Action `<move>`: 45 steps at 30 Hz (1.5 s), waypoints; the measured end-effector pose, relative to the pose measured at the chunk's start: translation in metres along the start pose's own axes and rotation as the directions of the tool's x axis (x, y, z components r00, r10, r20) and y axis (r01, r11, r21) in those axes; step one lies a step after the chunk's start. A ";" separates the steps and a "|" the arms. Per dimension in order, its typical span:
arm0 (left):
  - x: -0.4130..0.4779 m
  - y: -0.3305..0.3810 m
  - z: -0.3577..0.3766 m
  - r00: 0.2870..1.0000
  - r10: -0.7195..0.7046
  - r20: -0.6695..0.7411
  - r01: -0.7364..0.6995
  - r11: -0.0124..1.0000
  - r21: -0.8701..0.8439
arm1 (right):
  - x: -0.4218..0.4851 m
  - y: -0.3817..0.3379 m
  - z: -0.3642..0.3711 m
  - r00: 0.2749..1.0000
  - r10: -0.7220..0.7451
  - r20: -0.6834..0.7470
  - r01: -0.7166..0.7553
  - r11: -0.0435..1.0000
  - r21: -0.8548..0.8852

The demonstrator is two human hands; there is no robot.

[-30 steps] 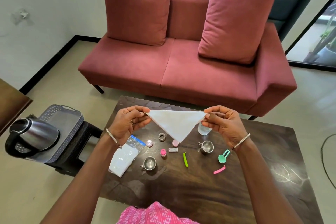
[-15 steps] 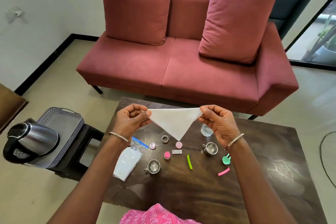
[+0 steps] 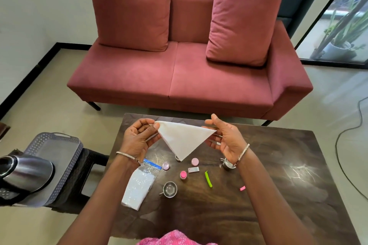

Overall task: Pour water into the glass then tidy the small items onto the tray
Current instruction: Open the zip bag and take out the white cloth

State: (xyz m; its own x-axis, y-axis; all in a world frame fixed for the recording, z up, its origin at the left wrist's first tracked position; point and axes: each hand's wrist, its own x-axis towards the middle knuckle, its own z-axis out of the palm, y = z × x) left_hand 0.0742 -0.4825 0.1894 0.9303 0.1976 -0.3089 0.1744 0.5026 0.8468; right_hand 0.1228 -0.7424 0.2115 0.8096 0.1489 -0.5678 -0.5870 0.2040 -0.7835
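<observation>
Both hands pinch the napkin (image 3: 184,139): left hand (image 3: 139,138) on one corner, right hand (image 3: 225,137) on the other. Tray (image 3: 59,157) sits far left, nearer the left hand.

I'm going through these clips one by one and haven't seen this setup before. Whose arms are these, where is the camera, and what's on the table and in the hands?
There is no machine here: a person wears a wide-angle camera on the head, looking forward and down, so both arms enter from below. The left hand and right hand each pinch a corner of a white cloth folded into a triangle, held above a dark wooden table. On the table lie a clear plastic zip bag, a small steel cup, a few small pink round containers, a green clip and a pink clip. To the left, a grey perforated plastic tray rests on a dark stool, with a steel kettle on it. Behind stands a red sofa.
</observation>
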 end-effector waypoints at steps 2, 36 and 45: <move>0.003 0.002 0.000 1.000 -0.002 0.000 0.002 1.000 -0.007 | 0.002 -0.002 0.002 0.999 0.030 -0.011 -0.030 1.000 -0.004; 0.040 -0.069 -0.013 0.955 -0.205 -0.214 0.250 0.946 0.209 | 0.049 0.095 0.016 0.971 0.096 -0.220 -0.056 0.982 0.182; 0.098 -0.104 -0.025 0.862 -0.346 -0.370 0.430 0.886 0.173 | 0.106 0.124 0.006 0.875 0.240 -0.421 -0.154 0.961 0.229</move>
State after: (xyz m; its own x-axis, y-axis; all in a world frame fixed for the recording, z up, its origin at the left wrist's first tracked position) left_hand 0.1398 -0.4943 0.0607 0.6226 0.3076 -0.7196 0.6104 0.3845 0.6925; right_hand 0.1354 -0.6954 0.0557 0.5673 -0.2285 -0.7912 -0.6890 0.3945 -0.6080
